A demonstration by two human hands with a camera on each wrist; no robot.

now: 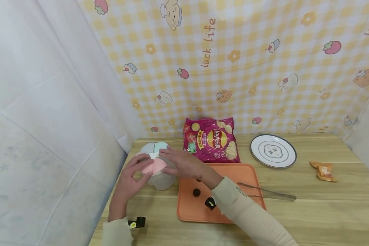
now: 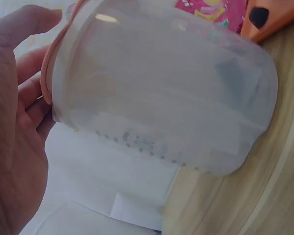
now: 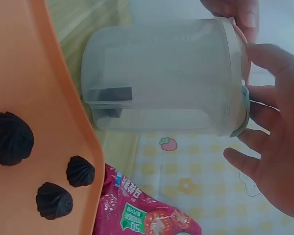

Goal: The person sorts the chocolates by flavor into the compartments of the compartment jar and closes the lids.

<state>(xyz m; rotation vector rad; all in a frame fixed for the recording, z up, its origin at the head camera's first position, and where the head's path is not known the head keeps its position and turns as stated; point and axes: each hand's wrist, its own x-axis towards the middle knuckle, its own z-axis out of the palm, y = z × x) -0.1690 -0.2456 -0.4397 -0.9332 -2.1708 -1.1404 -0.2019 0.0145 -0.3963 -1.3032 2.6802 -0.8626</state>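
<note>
A translucent plastic canister (image 1: 161,182) stands at the left of the table, its round lid (image 1: 155,164) split into pink, mint and grey-white segments. My left hand (image 1: 131,178) holds the lid's left and front edge between thumb and bent fingers (image 2: 32,93). From the other side, my right hand (image 3: 279,117) lays its extended fingers on the mint segment, thumb at the pink one, little finger off to the side. A small dark item (image 3: 115,94) shows through the wall near the canister's base.
An orange tray (image 1: 184,208) holds several dark swirled pieces and metal tongs (image 1: 278,194). Behind stand a Lay's chip bag (image 1: 211,140) and a white plate (image 1: 273,163). An orange wrapped snack (image 1: 324,171) lies right; a black strap-like item (image 1: 140,221) lies beside my left wrist.
</note>
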